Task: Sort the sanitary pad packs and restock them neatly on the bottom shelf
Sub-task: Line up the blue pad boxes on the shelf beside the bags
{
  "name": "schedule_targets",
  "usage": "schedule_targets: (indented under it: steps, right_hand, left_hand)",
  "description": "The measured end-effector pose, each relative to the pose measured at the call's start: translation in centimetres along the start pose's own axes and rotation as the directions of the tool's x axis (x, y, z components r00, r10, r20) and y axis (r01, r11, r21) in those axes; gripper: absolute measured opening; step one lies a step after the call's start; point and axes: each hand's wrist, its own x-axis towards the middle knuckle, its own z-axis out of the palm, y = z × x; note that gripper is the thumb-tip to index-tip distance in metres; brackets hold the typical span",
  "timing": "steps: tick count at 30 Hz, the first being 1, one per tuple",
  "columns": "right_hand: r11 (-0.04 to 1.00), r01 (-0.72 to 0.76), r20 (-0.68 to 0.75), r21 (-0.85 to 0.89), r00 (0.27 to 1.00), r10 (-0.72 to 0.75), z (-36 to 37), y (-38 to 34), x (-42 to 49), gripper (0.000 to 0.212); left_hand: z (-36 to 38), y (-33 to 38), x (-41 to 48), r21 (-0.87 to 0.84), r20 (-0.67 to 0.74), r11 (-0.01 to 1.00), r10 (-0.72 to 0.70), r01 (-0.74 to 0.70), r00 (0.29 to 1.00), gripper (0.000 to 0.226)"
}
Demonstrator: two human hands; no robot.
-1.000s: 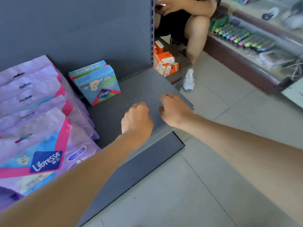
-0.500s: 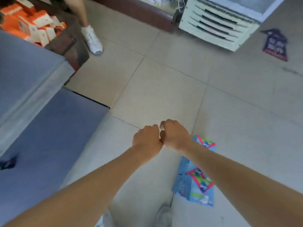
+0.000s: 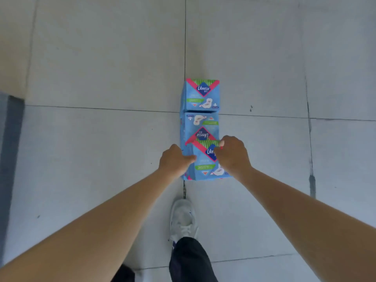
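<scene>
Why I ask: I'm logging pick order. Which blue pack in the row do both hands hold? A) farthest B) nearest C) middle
B: the left hand and right hand both grip the nearest pack by its sides; the middle pack and farthest pack lie beyond them.

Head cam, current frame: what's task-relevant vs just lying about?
Job: nearest Libresse pack, in the grip of the left hand and the right hand; middle Libresse pack, print upside down; far Libresse pack; grey shelf edge at far left.
Lying about: white shoe; dark trouser leg; tiled floor.
</scene>
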Motion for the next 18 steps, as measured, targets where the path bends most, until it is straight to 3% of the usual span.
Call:
schedule_targets:
  steps: [4, 7, 10, 14, 18]
  right_hand:
    - [0.989, -0.041, -0.212, 0.145, 0.975, 0.071, 1.9, 2.6, 1.2, 0.039]
    - [0.938, -0.101, -0.198, 0.333, 0.965, 0.175, 2.6, 3.5, 1.6, 0.060]
    - [0.847, -0.240, -0.086, 0.474, 0.945, 0.315, 2.6, 4.0, 1.9, 0.073]
    - [0.740, -0.293, 0.106, 0.605, 0.951, 0.289, 2.9, 4.3, 1.7, 0.069]
    - [0.696, -0.270, 0.161, 0.665, 0.962, 0.219, 2.7, 4.2, 0.9, 0.039]
  left_hand:
    - [4.1, -0.4, 1.6, -0.106, -0.018, 0.994, 0.026, -0.028, 1.000, 0.040]
    - [5.6, -0.7, 2.0, -0.161, -0.041, 0.984, 0.077, -0.083, 0.996, 0.036]
    - [5.5, -0.8, 1.6, -0.190, -0.050, 0.977, 0.086, -0.094, 0.995, 0.030]
    - [4.8, -0.9, 0.8, -0.189, -0.049, 0.976, 0.100, -0.108, 0.994, 0.014]
    - [4.1, -0.9, -0.4, -0.265, -0.062, 0.958, 0.095, -0.108, 0.994, 0.011]
